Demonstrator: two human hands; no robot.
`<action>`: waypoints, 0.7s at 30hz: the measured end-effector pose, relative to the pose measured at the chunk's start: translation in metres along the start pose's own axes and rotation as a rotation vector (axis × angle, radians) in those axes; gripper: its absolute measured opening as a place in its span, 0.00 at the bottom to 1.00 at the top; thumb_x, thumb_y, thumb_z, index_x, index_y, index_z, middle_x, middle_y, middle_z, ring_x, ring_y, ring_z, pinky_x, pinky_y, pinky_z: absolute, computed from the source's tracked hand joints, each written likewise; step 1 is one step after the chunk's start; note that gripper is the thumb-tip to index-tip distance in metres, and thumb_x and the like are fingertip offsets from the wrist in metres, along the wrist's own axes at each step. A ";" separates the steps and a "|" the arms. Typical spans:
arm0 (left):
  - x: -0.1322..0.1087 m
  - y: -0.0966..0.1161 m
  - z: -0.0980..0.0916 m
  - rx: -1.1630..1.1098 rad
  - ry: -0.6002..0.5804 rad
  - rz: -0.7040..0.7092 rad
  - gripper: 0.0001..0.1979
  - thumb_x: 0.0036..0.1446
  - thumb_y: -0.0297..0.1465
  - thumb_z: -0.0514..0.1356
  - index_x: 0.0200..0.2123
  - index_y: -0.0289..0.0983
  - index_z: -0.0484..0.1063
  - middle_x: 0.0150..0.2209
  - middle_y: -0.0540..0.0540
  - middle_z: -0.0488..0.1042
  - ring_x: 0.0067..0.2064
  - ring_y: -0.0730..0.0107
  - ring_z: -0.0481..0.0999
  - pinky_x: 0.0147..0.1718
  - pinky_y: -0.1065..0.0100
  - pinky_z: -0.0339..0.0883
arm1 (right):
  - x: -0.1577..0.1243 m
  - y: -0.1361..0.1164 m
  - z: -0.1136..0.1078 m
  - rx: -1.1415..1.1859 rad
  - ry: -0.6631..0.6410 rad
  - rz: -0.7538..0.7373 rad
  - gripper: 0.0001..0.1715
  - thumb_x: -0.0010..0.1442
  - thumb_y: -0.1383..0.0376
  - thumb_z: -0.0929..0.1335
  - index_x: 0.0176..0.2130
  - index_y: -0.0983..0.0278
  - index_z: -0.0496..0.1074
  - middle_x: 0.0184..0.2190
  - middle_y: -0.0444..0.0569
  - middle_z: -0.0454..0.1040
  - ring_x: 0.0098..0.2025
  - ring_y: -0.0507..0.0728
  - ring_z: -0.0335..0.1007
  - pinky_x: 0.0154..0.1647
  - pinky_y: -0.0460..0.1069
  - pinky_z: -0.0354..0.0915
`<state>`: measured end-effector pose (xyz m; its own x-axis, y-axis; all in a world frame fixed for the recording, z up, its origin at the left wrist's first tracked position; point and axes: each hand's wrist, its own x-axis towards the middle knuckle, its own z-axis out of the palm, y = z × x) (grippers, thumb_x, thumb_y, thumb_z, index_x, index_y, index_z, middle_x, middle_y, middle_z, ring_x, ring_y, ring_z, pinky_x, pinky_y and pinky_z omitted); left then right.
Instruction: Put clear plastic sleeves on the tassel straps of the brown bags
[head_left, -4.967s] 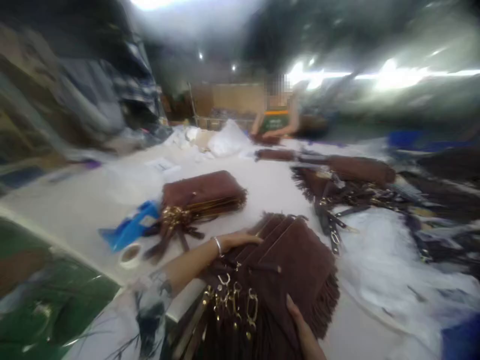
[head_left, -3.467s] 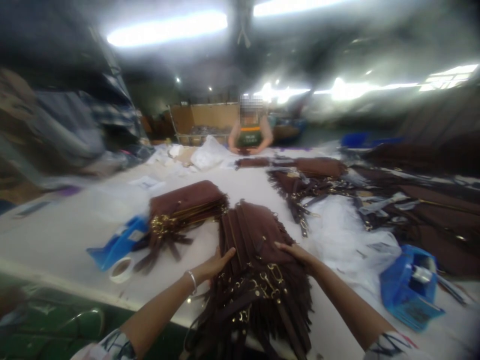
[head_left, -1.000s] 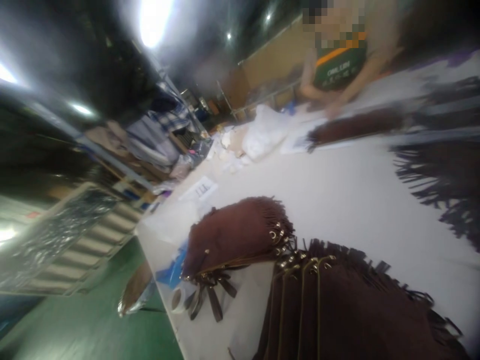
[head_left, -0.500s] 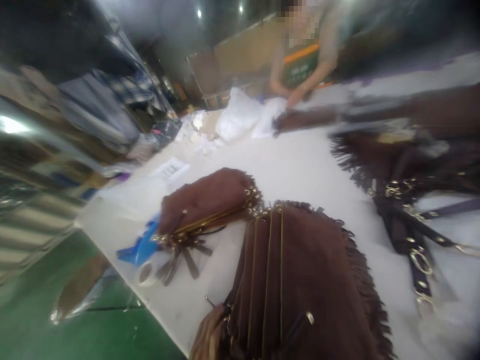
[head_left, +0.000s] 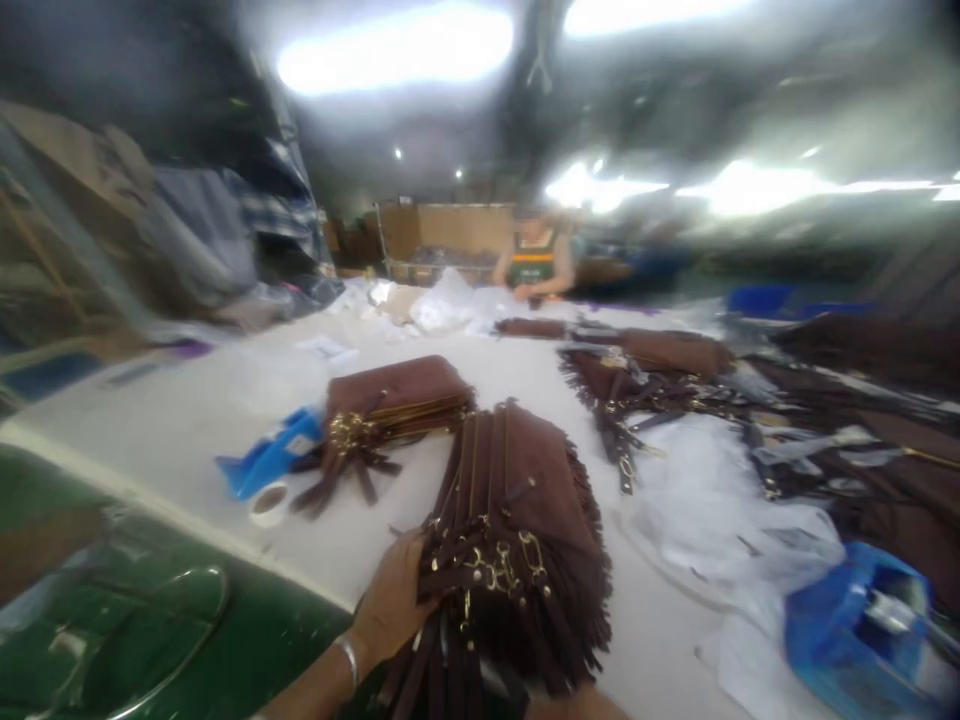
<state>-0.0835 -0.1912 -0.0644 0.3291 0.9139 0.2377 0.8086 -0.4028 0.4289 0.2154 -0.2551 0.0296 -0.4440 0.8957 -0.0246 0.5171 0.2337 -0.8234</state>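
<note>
- Here's the left hand [head_left: 391, 596], its grip clasping dark straps [head_left: 454, 579]!
- Fringed brown bags [head_left: 537, 462] lie fanned at the tabletop's [head_left: 180, 440] near edge.
- Right hand [head_left: 576, 704], mostly hidden below them: its grip, I cannot tell.

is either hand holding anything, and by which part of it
Left hand: dark straps at the near left side of the brown bag stack. Right hand: mostly hidden, cannot tell.

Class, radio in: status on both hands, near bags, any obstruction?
Left hand gripping straps of near bag stack; right hand mostly cut off, hold unclear. Stack fanned at edge of white table; straps, clips crowd its front.
</note>
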 end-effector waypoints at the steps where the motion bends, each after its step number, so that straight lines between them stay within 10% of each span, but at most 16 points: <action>1: 0.000 0.004 -0.009 -0.012 -0.051 -0.027 0.36 0.51 0.31 0.62 0.62 0.34 0.53 0.61 0.35 0.62 0.63 0.52 0.59 0.62 0.50 0.54 | -0.002 -0.005 -0.005 -0.028 0.064 -0.019 0.13 0.66 0.59 0.61 0.39 0.54 0.75 0.32 0.43 0.78 0.34 0.53 0.75 0.36 0.47 0.69; 6: 0.006 0.034 -0.082 -0.019 -0.382 -0.135 0.52 0.36 0.28 0.69 0.65 0.34 0.51 0.66 0.32 0.52 0.66 0.40 0.49 0.63 0.44 0.46 | 0.052 -0.008 -0.047 -0.490 0.358 -0.175 0.28 0.62 0.72 0.58 0.59 0.58 0.62 0.58 0.49 0.67 0.59 0.57 0.61 0.59 0.55 0.59; 10: 0.017 0.074 -0.121 -0.357 -0.206 -0.041 0.28 0.55 0.34 0.59 0.59 0.41 0.62 0.61 0.42 0.64 0.62 0.56 0.62 0.60 0.56 0.55 | 0.093 0.002 -0.063 -0.653 0.189 -0.186 0.29 0.56 0.75 0.63 0.55 0.57 0.67 0.55 0.51 0.70 0.58 0.60 0.61 0.58 0.56 0.57; 16: 0.051 0.119 -0.080 -1.015 -0.242 -0.358 0.15 0.55 0.37 0.59 0.41 0.32 0.72 0.34 0.42 0.77 0.32 0.66 0.77 0.28 0.70 0.66 | 0.088 0.003 -0.068 -0.616 0.197 -0.102 0.04 0.57 0.69 0.66 0.37 0.63 0.70 0.35 0.50 0.76 0.40 0.59 0.70 0.40 0.50 0.59; 21: 0.072 0.139 -0.054 -1.186 -0.370 -0.515 0.21 0.58 0.44 0.56 0.41 0.29 0.70 0.36 0.35 0.78 0.31 0.66 0.79 0.28 0.69 0.69 | 0.068 -0.011 -0.075 -0.465 0.227 -0.028 0.04 0.63 0.65 0.63 0.40 0.60 0.66 0.29 0.42 0.76 0.31 0.53 0.71 0.29 0.45 0.55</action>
<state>0.0262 -0.1842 0.0592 0.3821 0.8575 -0.3445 0.0338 0.3595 0.9325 0.2342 -0.1681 0.0790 -0.3192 0.9340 0.1604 0.8006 0.3563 -0.4818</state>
